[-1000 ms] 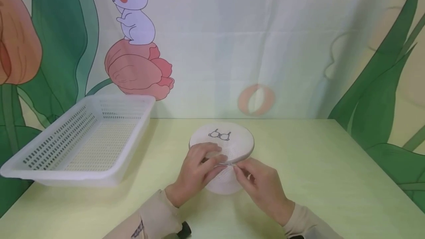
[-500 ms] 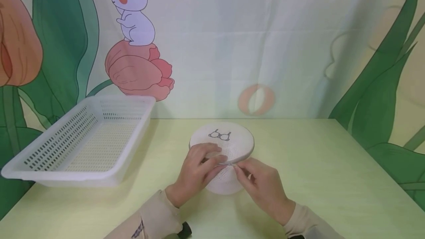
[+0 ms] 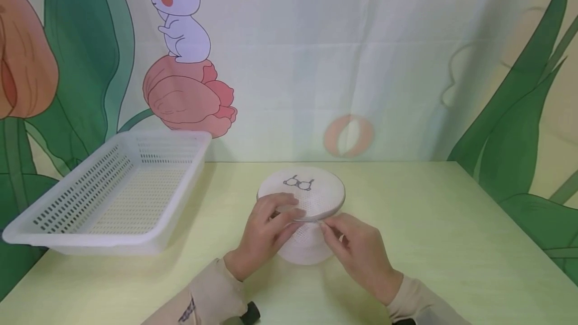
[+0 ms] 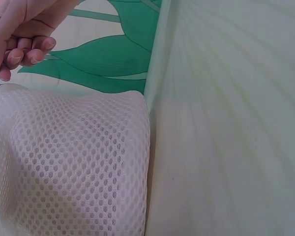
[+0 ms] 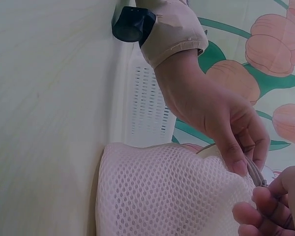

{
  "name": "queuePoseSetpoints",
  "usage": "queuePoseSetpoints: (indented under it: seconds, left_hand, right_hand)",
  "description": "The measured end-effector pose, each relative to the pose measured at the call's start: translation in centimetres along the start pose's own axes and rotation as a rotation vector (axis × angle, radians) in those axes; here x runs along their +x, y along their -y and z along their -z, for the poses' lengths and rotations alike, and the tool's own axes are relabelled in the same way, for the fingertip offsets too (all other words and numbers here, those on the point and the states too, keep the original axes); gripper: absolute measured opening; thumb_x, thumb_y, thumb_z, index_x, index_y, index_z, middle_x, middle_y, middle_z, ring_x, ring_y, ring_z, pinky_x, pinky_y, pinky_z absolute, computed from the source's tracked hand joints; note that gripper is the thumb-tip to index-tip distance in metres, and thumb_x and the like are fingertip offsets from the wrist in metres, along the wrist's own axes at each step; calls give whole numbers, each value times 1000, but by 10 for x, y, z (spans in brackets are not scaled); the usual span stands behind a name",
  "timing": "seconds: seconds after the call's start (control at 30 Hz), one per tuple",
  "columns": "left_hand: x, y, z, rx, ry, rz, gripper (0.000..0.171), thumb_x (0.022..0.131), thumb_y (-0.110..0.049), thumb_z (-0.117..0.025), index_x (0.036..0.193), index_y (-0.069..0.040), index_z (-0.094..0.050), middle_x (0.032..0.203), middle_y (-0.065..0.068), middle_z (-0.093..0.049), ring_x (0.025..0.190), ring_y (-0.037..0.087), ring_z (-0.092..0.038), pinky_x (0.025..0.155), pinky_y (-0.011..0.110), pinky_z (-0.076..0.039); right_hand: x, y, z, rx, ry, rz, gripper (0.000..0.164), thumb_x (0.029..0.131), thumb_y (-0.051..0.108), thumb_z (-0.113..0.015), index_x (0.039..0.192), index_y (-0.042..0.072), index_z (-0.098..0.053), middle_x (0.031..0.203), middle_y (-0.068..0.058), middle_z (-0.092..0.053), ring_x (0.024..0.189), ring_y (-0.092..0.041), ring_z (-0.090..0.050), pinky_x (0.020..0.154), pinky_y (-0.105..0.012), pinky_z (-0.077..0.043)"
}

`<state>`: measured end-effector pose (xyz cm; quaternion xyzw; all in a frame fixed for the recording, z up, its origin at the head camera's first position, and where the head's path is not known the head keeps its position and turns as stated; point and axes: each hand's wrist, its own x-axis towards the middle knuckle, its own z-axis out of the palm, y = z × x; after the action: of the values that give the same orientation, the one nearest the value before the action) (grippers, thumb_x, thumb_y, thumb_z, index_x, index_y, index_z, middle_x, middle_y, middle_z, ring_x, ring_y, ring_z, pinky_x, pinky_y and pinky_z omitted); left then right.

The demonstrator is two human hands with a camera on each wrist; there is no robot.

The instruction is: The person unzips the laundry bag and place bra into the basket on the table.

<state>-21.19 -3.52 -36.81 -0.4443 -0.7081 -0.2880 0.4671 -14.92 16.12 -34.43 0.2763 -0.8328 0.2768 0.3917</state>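
Note:
A round white mesh laundry bag (image 3: 307, 254) stands upright on the table, its flat lid (image 3: 322, 184) marked with a dark bra drawing. My left hand (image 3: 264, 227) holds the lid's near left edge, fingers on top and thumb below at the zipper (image 5: 254, 171). At the front of the rim, my right hand (image 3: 361, 250) pinches the small zipper pull (image 5: 264, 183) between thumb and forefinger. The mesh side of the bag (image 4: 73, 157) fills much of the left wrist view, with the fingers of the right hand (image 4: 24, 34) above it.
To the left stands a white plastic basket (image 3: 158, 240) with slotted sides. The pale yellow-green table (image 3: 429, 224) ends at a curtain (image 3: 289, 74) printed with a rabbit, tulips and leaves.
My right hand has shifted very slightly to the right along the rim with the zipper pull. The left fingers have edged slightly left on the lid; the bag stays in place.

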Motion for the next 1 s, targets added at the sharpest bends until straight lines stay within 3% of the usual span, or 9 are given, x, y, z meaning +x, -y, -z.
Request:
queuePoseSetpoints:
  seconds: [1.0]
  left_hand:
    - [-1,10,3,11,-32,-25,23,99,-29,-53,95,-11,-67,107,10,-65,106,27,-61,92,37,-50]
  right_hand:
    - [2,-3,1,-36,0,-17,11,77,1,-73,82,9,-67,72,4,-66,63,-1,-58,53,-6,-42]
